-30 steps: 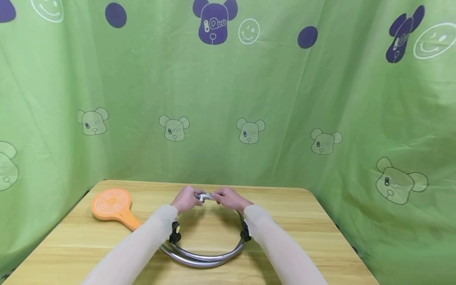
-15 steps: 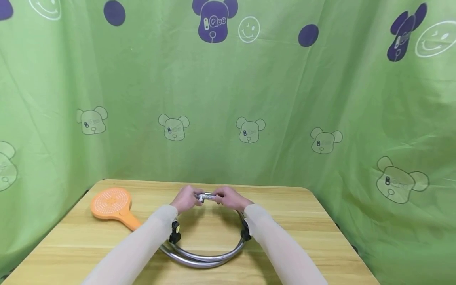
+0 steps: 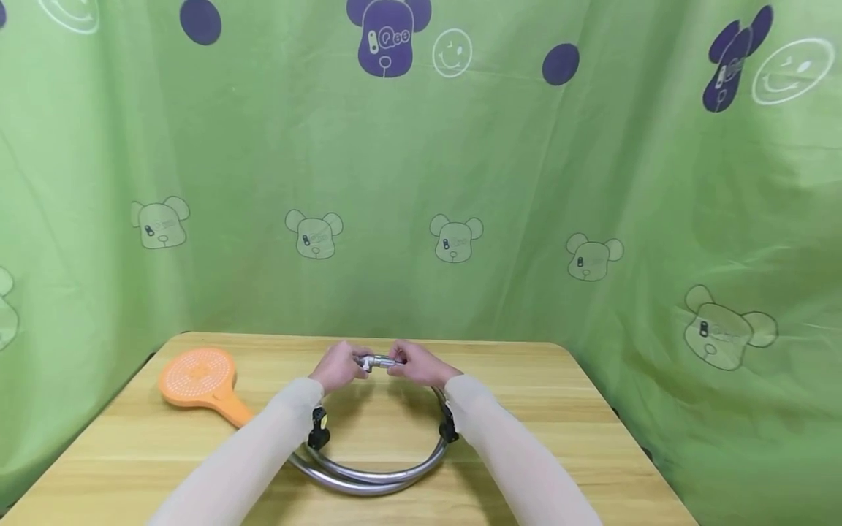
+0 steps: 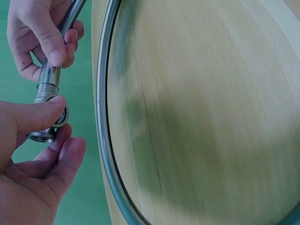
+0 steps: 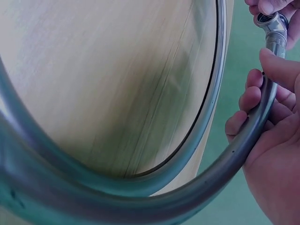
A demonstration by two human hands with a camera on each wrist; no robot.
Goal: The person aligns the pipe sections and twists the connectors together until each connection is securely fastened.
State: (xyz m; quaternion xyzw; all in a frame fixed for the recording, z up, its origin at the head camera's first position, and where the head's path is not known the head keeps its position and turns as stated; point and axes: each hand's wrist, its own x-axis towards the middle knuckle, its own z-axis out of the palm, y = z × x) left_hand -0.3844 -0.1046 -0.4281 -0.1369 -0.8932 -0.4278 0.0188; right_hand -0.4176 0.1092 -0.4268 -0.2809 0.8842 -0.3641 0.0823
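Note:
In the head view my left hand (image 3: 338,367) holds a small chrome T-shaped pipe fitting (image 4: 41,136) between thumb and fingers, near the table's far edge. One open port faces out beside the thumb. My right hand (image 3: 422,365) grips the end of a silver shower hose (image 5: 220,164), its thumb and fingers around the smooth metal connector (image 4: 48,75). Connector and fitting are in line, with a few threads showing where they meet. The hose loops down from the right hand and lies coiled on the table. An orange shower head (image 3: 199,376) lies at the left, its handle partly behind the left sleeve.
The wooden table (image 3: 552,431) has a green patterned curtain (image 3: 388,292) behind it and at both sides. Black wrist cameras, such as the left one (image 3: 319,429), hang under both wrists, close to the hose loop.
The right hand's fingers have shifted on the connector, and more of the metal shows between the hands. The left hand keeps its hold. The head view has swung slightly right.

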